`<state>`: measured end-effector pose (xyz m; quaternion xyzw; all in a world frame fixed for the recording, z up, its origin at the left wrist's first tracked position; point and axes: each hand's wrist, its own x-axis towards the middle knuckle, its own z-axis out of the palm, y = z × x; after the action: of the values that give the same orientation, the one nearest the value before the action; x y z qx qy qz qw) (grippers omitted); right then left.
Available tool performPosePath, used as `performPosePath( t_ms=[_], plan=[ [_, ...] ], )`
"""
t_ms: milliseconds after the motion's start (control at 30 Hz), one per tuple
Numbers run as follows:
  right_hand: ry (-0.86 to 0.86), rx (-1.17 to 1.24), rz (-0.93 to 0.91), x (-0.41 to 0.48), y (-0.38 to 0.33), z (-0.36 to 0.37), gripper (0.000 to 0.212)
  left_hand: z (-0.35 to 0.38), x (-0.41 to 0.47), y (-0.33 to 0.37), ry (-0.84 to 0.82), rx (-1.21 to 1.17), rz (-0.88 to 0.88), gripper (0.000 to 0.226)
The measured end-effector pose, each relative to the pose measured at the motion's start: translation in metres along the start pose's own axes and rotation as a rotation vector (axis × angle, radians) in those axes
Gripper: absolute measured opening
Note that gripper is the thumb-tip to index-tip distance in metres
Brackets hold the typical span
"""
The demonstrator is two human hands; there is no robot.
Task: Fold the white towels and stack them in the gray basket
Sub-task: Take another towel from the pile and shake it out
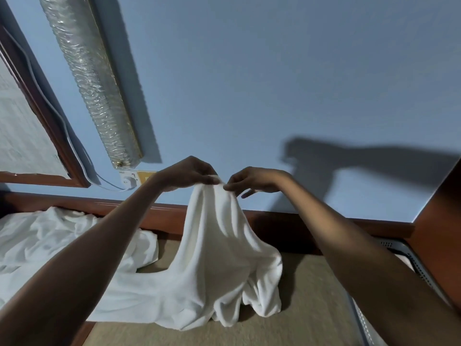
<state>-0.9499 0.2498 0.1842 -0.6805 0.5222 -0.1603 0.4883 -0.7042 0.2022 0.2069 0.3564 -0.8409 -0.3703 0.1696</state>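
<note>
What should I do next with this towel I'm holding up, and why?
Probably slide your left hand and right hand apart along the top edge to spread the towel. They pinch it close together, so it hangs bunched, its lower part crumpled on the tan surface, too gathered to fold neatly yet.

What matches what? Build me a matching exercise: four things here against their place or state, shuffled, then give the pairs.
1. held towel
2. towel pile
3. gray basket
4. wrapped tube

A. on the blue wall
B. at the far right edge, partly hidden
C. pinched at its top by the left hand and right hand
D. lying crumpled at the left

Pairs: 1-C, 2-D, 3-B, 4-A
</note>
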Motion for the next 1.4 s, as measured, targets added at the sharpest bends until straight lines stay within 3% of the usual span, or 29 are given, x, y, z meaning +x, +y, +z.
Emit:
performPosePath(
  t_ms=[100, 233, 333, 400, 467, 500, 600, 667, 733, 800, 900, 1000, 1067, 1167, 1267, 1333, 1400],
  plan=[
    [0.034, 0.065, -0.070, -0.005, 0.003, -0.004, 0.021, 0.000, -0.002, -0.005, -0.058, -0.102, -0.056, 0.018],
    [0.358, -0.004, -0.158, -0.003, 0.008, -0.023, 0.020, 0.002, -0.008, -0.025, -0.095, -0.285, -0.150, 0.034],
    [0.578, -0.051, -0.133, 0.000, 0.025, -0.037, 0.027, 0.001, -0.017, -0.042, -0.031, -0.324, -0.175, 0.021],
    [0.631, -0.105, -0.073, 0.005, 0.033, -0.038, 0.024, 0.000, -0.018, -0.045, 0.028, -0.311, -0.140, 0.022],
    [0.587, -0.108, -0.067, 0.012, 0.033, -0.031, 0.013, -0.001, -0.014, -0.042, 0.051, -0.311, -0.110, 0.024],
    [0.507, -0.120, -0.076, 0.015, 0.029, -0.027, 0.017, -0.002, -0.012, -0.039, 0.047, -0.297, -0.093, 0.025],
    [0.230, -0.138, -0.041, 0.023, 0.010, -0.005, 0.053, -0.001, -0.003, -0.027, 0.021, -0.245, -0.053, 0.026],
    [0.157, -0.114, -0.042, 0.027, 0.003, 0.005, 0.042, -0.001, 0.001, -0.019, 0.004, -0.232, -0.038, 0.021],
    [0.143, -0.106, -0.075, 0.026, 0.002, 0.008, 0.009, -0.003, 0.003, -0.018, -0.010, -0.243, -0.044, 0.019],
    [0.171, -0.100, -0.102, 0.020, 0.007, 0.002, 0.020, -0.005, 0.003, -0.024, -0.019, -0.257, -0.078, 0.019],
    [0.328, -0.021, -0.136, 0.014, 0.011, -0.014, 0.026, -0.001, -0.001, -0.033, -0.082, -0.257, -0.142, 0.030],
    [0.652, 0.277, -0.172, 0.010, 0.020, -0.037, 0.029, 0.005, -0.003, -0.046, -0.121, -0.146, -0.164, 0.040],
    [0.744, 0.235, -0.131, 0.003, 0.025, -0.052, 0.029, 0.007, -0.003, -0.055, -0.110, -0.119, -0.149, 0.046],
    [0.475, 0.002, 0.003, 0.003, 0.024, -0.043, 0.011, 0.013, 0.003, -0.047, -0.131, -0.104, -0.111, 0.043],
    [0.110, -0.015, 0.051, 0.015, 0.021, -0.013, 0.037, 0.019, 0.018, -0.031, -0.178, -0.050, -0.065, 0.022],
    [0.004, -0.010, 0.064, 0.021, 0.026, -0.004, 0.034, 0.015, 0.023, -0.025, -0.218, -0.053, -0.048, 0.017],
    [0.020, -0.020, 0.052, 0.020, 0.031, -0.003, 0.012, 0.007, 0.025, -0.025, -0.227, -0.042, -0.038, 0.019]
  ],
)
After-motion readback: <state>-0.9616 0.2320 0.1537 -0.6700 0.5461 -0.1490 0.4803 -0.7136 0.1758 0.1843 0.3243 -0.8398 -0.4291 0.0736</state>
